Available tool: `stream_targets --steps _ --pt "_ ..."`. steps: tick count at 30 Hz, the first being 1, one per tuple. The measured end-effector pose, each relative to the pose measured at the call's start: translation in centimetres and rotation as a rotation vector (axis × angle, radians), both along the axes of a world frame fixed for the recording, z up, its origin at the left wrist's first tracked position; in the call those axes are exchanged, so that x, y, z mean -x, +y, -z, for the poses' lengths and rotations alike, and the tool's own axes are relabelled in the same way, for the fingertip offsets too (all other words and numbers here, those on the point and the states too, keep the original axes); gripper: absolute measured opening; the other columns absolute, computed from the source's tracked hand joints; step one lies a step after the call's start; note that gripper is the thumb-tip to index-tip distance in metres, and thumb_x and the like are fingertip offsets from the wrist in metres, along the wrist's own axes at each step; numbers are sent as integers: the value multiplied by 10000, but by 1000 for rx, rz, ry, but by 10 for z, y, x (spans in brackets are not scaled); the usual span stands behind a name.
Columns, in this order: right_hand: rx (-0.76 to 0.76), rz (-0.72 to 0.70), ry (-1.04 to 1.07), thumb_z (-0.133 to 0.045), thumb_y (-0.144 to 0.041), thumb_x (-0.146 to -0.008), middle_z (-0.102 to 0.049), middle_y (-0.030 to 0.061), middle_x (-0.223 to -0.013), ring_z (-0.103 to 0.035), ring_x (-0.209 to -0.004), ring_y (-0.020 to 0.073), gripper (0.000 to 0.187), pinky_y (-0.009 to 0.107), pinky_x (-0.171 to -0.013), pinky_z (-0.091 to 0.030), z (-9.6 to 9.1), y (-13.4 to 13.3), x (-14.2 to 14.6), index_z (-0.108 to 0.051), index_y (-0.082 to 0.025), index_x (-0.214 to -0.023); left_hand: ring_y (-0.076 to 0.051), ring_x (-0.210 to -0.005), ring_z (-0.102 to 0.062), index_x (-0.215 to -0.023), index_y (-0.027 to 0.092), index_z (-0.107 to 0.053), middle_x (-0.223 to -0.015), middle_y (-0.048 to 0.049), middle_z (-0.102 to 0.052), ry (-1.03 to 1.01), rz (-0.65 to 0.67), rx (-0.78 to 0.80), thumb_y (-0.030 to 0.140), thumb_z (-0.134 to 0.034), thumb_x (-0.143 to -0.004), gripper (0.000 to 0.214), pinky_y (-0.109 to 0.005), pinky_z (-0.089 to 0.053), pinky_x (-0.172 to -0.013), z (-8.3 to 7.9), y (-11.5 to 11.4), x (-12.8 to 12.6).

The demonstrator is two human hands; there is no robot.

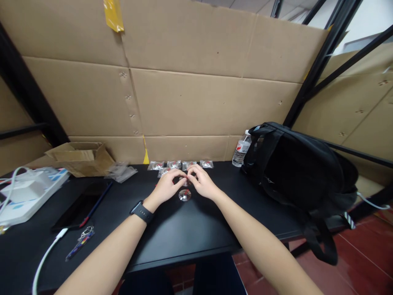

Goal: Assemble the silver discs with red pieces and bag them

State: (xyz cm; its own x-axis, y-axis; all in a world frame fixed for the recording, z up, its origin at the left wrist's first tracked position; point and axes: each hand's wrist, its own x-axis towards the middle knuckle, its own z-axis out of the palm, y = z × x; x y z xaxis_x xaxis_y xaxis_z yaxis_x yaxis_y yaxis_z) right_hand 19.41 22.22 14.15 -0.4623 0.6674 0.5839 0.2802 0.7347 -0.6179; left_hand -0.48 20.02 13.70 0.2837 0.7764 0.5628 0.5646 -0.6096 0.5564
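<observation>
My left hand (167, 185), with a black watch on the wrist, is closed, thumb and fingers bent inward. Against it, my right hand (202, 182) is closed too, its fingertips meeting the left ones. Between them shows part of a small shiny silver disc (185, 182) with some red on it; my fingers cover most of it. Just below the hands, a second silver disc (184, 196) with a red piece on top lies on the black table (181, 233). Behind the hands are several clear plastic packets (206, 164) with similar silver and red pieces inside.
A black backpack (301, 168) and a water bottle (241, 149) stand at the right. To the left are an open cardboard box (82, 159), clear plastic bags (121, 172), a power strip (27, 196), a dark tablet (81, 207) and a keychain (80, 243). Cardboard (184, 102) walls the back.
</observation>
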Motion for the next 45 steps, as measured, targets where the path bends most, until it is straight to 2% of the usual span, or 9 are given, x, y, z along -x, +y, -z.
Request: stream_targets --steps 3,8,11,19,25,30,35,38,45 --pt "-26 63 -79 -539 -211 -958 -648 50 -945 -608 -890 176 81 277 -772 -481 -7 1 -7 -585 -197 -893 -193 -712 -611 -990 206 -671 -755 -12 -651 120 -145 70 437 -541 -974 265 -314 -479 -717 -5 -3 10" --pt "72 81 -244 -561 -158 -920 -668 2 -739 -607 -661 127 91 231 -670 -438 -12 6 -22 -618 -183 -853 -221 -953 -626 -1057 239 -702 -1043 -49 -663 377 222 139 522 -685 -870 340 -316 -475 -864 -10 -11 21" --pt "105 66 -356 -588 -131 -886 -687 15 -732 -623 -660 127 86 217 -641 -420 -7 9 -26 -636 -173 -828 -212 -939 -627 -1093 259 -708 -1057 -36 -658 437 301 198 437 -774 -803 347 -300 -474 -852 -8 -14 18" --pt "132 -22 -495 -658 -100 -813 -699 3 -740 -621 -652 120 100 208 -629 -408 -4 9 -28 -684 -167 -883 -208 -921 -628 -1017 244 -705 -1018 -41 -652 394 242 176 325 -665 -877 167 -309 -477 -860 2 -14 6" --pt "71 0 -518 -722 -70 -750 -707 11 -758 -629 -686 135 146 222 -649 -424 -1 11 -27 -758 -188 -827 -205 -809 -645 -925 243 -666 -886 -21 -694 310 172 116 263 -633 -882 58 -290 -473 -749 8 -14 -1" --pt "51 74 -500 -705 -68 -767 -726 11 -755 -649 -703 142 171 226 -661 -424 2 12 -26 -778 -215 -815 -213 -846 -682 -1092 269 -686 -943 -21 -739 257 160 141 241 -666 -859 236 -284 -491 -758 8 -14 -4" --pt "65 168 -442 -722 -152 -799 -750 19 -796 -680 -736 158 87 230 -631 -421 1 13 -29 -764 -226 -820 -199 -780 -686 -924 252 -736 -859 -20 -740 292 147 120 141 -590 -846 199 -268 -481 -725 6 -13 -4" --pt "139 108 -343 -704 -192 -827 -743 20 -744 -683 -702 155 46 235 -640 -455 -1 13 -28 -747 -205 -819 -189 -726 -681 -860 241 -713 -790 -9 -733 283 126 121 153 -580 -859 159 -261 -477 -690 4 -11 -3" --pt "332 -2 63 -713 -349 -843 -750 52 -784 -708 -705 183 179 302 -696 -547 -4 11 -15 -718 -171 -841 -198 -756 -749 -899 214 -653 -853 -20 -745 -143 -25 170 306 -618 -906 99 -288 -559 -727 0 -5 -1"
